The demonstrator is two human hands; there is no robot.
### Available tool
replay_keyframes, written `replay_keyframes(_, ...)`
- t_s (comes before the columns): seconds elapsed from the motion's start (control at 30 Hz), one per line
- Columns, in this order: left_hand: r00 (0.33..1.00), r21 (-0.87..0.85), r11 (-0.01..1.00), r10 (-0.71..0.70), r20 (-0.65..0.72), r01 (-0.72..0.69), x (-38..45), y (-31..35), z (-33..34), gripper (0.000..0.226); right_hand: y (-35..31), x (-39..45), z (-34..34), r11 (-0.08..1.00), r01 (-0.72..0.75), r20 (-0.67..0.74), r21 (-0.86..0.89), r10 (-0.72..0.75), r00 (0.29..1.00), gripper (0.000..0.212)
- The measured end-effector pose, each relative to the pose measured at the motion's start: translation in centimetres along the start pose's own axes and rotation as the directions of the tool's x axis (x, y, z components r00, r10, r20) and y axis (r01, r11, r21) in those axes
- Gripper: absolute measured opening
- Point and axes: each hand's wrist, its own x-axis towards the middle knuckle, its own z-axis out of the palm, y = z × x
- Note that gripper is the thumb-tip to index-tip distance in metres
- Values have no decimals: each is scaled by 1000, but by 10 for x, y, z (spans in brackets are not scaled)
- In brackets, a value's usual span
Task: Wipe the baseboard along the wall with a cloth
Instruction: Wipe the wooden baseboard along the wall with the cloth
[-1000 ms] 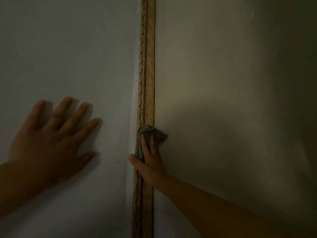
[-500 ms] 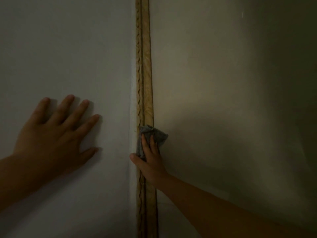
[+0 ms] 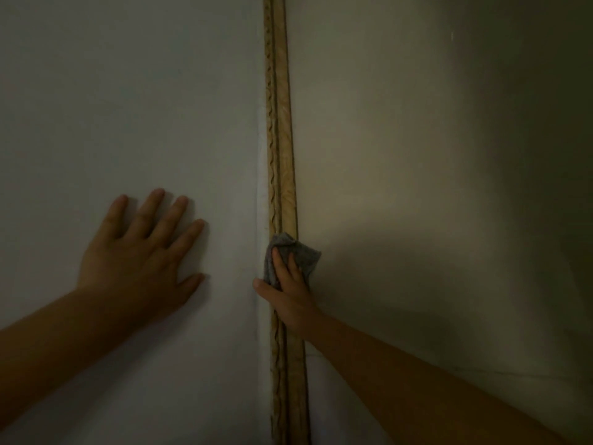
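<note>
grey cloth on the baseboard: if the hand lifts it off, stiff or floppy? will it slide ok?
Probably floppy: the grey cloth is bunched in soft folds under the right hand, so it would likely sag once lifted. Likely light, since two fingers pin it. It looks textured, so it may drag a little on the ridged baseboard rather than glide.

**Colours & patterns, dim light**

Baseboard: tan/golden-brown w/ a mottled, marbled look; a darker wavy line runs along its left strip, and a thin dark groove splits the two strips. Cloth: grey, faintly speckled weave. Wall left of the baseboard: plain pale grey-white. Area right of it: plain beige, shading to dark olive-grey toward the far edge.
</note>
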Motion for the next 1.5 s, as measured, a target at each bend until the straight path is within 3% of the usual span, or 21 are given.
replay_keyframes(0.47,996,162,987,-28,86,14,-8,8,-4,83,0,-2,3,1000,3,-4,11,-3,1000,80)
replay_keyframes(0.77,995,106,994,-29,98,19,-33,22,-9,77,13,-13,8,998,6,12,55,-7,1000,82)
replay_keyframes(0.9,992,54,998,-25,123,19,-35,29,-12,69,27,-3,11,998,62,-48,26,-60,997,83)
replay_keyframes(1.0,987,77,997,-9,163,-4,-34,27,-12,70,27,-3,18,998,32,-10,62,-32,999,91)
replay_keyframes(1.17,993,98,995,-27,117,15,-36,26,-8,69,31,-15,27,993,41,11,112,-42,999,117)
replay_keyframes(1.5,995,145,989,-24,98,10,-31,30,-7,69,44,-42,31,995,-37,112,92,26,993,117)
